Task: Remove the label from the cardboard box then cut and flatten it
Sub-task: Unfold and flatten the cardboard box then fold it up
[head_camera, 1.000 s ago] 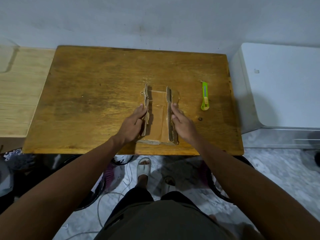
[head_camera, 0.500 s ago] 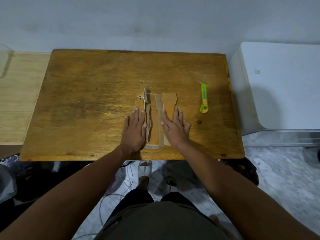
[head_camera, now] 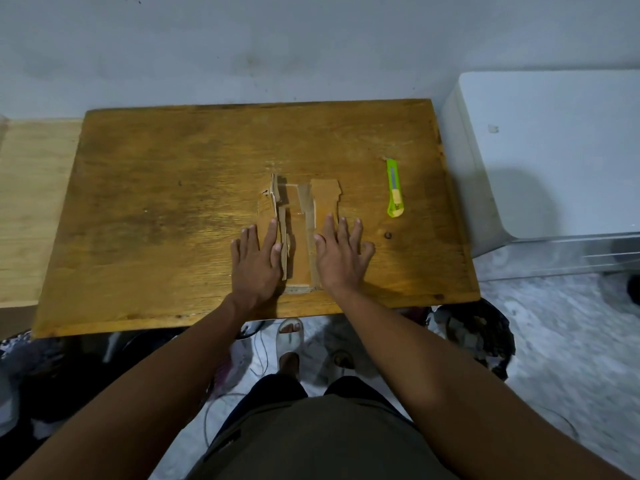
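Both hands lie flat, fingers straight and spread, pressing down on the cut cardboard box (head_camera: 300, 233): the left hand (head_camera: 256, 261) on its left flap, the right hand (head_camera: 341, 256) on its right flap. A second ago the two side walls stood upright with the hands gripping their top edges; half a second ago the right wall had gone down; now both palms bear on the panels. The right flap looks fully flat, while a thin strip along the left fold beside the left forefinger still stands a little proud. By my reading the cutting is done and flattening is nearly finished, with only that left crease needing more pressure. I cannot tell whether any label remains on the box.

Taking the box as landmark: the desk (head_camera: 145, 209) stretches wide and bare to its left and beyond it toward the wall, so there is ample room to slide or spread the panels that way. The near desk edge runs just behind the box's near end, so pulling toward the body risks tipping it off. To the box's right, near but apart, lies the green utility knife (head_camera: 394, 188); whether its blade is out I cannot tell. Past it the desk's right edge is close.
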